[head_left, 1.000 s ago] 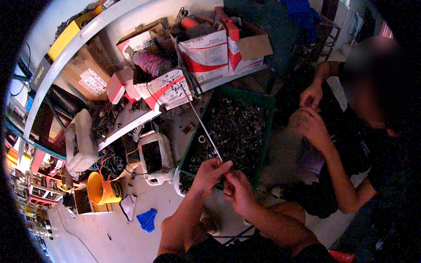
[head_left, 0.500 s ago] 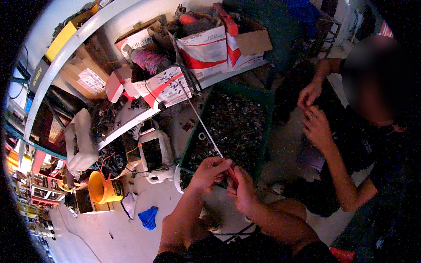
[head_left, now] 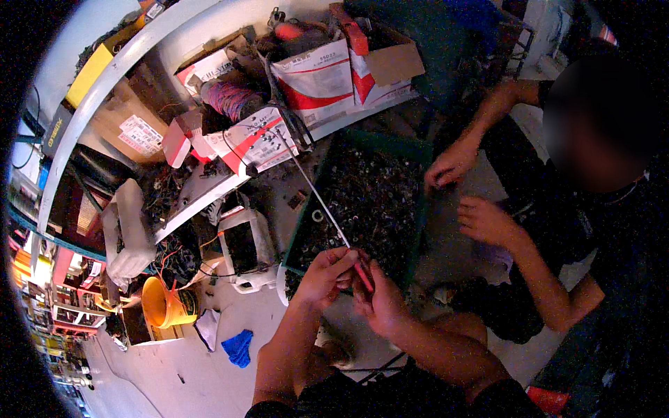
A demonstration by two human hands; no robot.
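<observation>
A long, thin telescopic pick-up rod (head_left: 319, 197) with a red handle slants up and to the left over a green bin (head_left: 300, 233). My left hand (head_left: 322, 280) pinches the rod where it meets the handle. Closed around the red handle is my right hand (head_left: 382, 299). Small dark pieces show around the rod's far end, in front of a white and red box (head_left: 245, 148); whether they cling to it is hard to tell. Small mixed hardware (head_left: 369, 202), with a few pale rings, fills the bin beneath.
At the right sits another person, whose hands (head_left: 453, 164) are near the bin's edge. Cartons (head_left: 313, 76) line a low shelf at the back. A white jug with a cut opening (head_left: 247, 244), a yellow bucket (head_left: 162, 304) and a blue cloth (head_left: 237, 347) are at left.
The rod and both my hands have shifted slightly, and the whole view has moved a little. The other person's hands have come apart, one reaching toward the bin's right edge.
</observation>
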